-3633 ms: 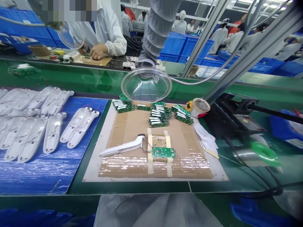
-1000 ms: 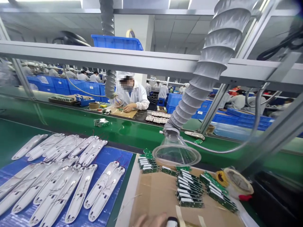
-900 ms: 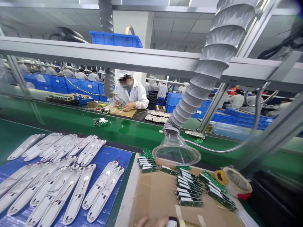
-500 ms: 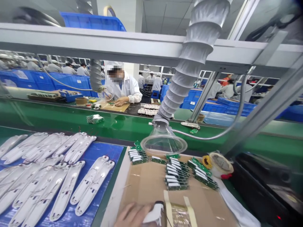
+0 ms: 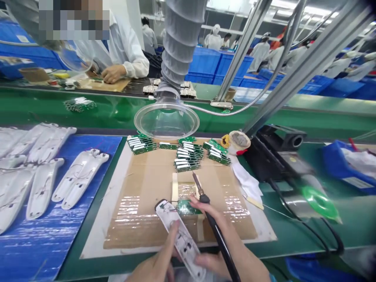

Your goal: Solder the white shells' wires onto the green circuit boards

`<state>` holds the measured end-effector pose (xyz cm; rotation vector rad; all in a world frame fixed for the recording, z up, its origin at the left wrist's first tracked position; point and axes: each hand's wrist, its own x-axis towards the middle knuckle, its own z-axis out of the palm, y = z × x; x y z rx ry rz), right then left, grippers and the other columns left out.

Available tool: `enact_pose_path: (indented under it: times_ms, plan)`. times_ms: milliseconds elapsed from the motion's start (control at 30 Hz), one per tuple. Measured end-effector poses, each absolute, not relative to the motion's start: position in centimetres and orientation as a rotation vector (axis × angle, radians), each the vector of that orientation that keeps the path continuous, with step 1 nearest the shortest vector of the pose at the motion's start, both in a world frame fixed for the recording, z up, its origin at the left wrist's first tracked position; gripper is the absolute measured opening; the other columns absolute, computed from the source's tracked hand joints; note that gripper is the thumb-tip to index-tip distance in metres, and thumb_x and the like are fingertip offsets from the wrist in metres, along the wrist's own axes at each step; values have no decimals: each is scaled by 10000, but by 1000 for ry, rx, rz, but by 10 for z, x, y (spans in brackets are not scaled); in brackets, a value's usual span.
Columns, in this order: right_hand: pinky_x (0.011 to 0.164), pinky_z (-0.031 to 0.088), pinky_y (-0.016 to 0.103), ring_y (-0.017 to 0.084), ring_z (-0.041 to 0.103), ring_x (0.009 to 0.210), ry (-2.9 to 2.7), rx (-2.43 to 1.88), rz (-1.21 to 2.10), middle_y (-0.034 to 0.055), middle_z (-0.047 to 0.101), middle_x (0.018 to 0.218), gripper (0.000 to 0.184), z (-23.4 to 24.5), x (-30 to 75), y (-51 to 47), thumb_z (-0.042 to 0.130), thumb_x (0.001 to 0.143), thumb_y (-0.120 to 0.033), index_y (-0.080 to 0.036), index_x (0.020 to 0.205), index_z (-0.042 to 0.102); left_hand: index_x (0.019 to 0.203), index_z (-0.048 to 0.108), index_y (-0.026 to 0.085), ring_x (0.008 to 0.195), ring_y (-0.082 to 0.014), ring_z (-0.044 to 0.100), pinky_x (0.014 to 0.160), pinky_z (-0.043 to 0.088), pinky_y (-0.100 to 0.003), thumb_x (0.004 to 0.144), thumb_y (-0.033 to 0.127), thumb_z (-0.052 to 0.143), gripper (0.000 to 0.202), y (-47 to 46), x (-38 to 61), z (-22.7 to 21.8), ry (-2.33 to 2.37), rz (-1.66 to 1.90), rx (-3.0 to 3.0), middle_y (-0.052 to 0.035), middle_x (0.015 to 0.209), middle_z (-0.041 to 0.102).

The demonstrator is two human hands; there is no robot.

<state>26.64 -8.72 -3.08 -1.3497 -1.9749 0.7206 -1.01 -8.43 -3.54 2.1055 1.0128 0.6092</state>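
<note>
Left hand (image 5: 158,258) grips a white shell (image 5: 179,234) with thin wires (image 5: 170,210) inside.

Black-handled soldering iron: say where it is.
In the head view, the black-handled soldering iron is in the right hand, right of the long white plastic shell, pointing toward the green circuit boards.

Bare left hand (image 5: 155,262), bare right hand (image 5: 232,237), pale grey garment (image 5: 180,274), bluish sliver of sleeve (image 5: 273,277)
</note>
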Motion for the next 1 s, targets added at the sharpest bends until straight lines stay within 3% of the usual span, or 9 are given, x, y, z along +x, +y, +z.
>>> enact_pose_path:
  times_ms: [100, 200, 267, 367, 500, 567, 633, 733, 1000]
  plan:
    - [1154, 672, 600, 415, 645, 1520, -2087, -1301, 636, 135, 618, 1683, 1180, -29, 270, -84, 1016, 778, -566, -387, 1724, 334, 1775, 255, 260, 560, -167, 748, 498, 601, -208, 1144, 295, 360, 641, -85, -1, -40, 963, 734, 2251, -9, 889, 837]
    - [1134, 681, 613, 423, 676, 1483, -2119, -1258, 554, 156, 657, 1639, 1159, -26, 270, -80, 1022, 779, -543, -341, 1703, 352, 1532, 575, 208, 850, -230, 831, 698, 692, -308, 1156, 191, 331, 449, -63, -6, -13, 950, 760, 2601, -101, 1136, 837]
    - [1138, 678, 612, 415, 691, 1467, -2109, -1231, 539, 171, 651, 1642, 1151, -24, 267, -78, 1025, 774, -541, -311, 1684, 360, 1264, 704, 185, 858, -267, 809, 695, 680, -370, 1136, 149, 389, 342, -47, -3, 8, 920, 718, 2798, -101, 1075, 815]
    - [1146, 675, 597, 401, 698, 1461, -2113, -1221, 504, 179, 655, 1636, 1139, -22, 263, -77, 1018, 780, -548, -287, 1675, 363, 954, 742, 167, 746, -270, 746, 652, 623, -397, 1039, 39, 420, 357, -31, 16, 29, 881, 587, 2996, -72, 881, 764]
    - [1167, 663, 585, 397, 713, 1442, -2143, -1249, 466, 184, 673, 1613, 1127, -20, 262, -78, 1003, 787, -582, -263, 1670, 379, 764, 714, 181, 693, -229, 668, 669, 534, -379, 1014, -11, 415, 435, -23, 35, 36, 774, 602, 3057, -36, 743, 700]
    - [1170, 663, 577, 391, 711, 1446, -2152, -1250, 479, 179, 668, 1621, 1103, -19, 263, -78, 985, 808, -591, -259, 1669, 380, 787, 710, 194, 773, -213, 679, 792, 534, -377, 1084, 35, 427, 440, -21, 32, 37, 732, 664, 2983, -21, 820, 734]
    - [1186, 653, 568, 379, 701, 1460, -2148, -1249, 499, 169, 667, 1626, 1056, -18, 263, -79, 954, 847, -596, -261, 1670, 383, 880, 721, 207, 944, -197, 711, 1051, 504, -370, 1131, 85, 459, 383, -20, 26, 36, 730, 749, 2823, -3, 963, 779]
    - [1215, 634, 541, 350, 694, 1471, -2130, -1242, 528, 151, 678, 1617, 973, -15, 263, -79, 892, 915, -597, -266, 1680, 388, 1024, 715, 219, 1156, -161, 696, 1339, 297, -342, 1121, 79, 539, 245, -24, 19, 29, 720, 847, 2552, 33, 1060, 799]
    - [1261, 592, 530, 321, 630, 1547, -2119, -1145, 549, 163, 634, 1663, 958, -17, 263, -74, 853, 965, -570, -250, 1710, 343, 1143, 708, 251, 1284, -151, 636, 1400, 247, -353, 1076, 41, 639, 231, -35, 26, 1, 807, 937, 2302, 44, 1064, 800]
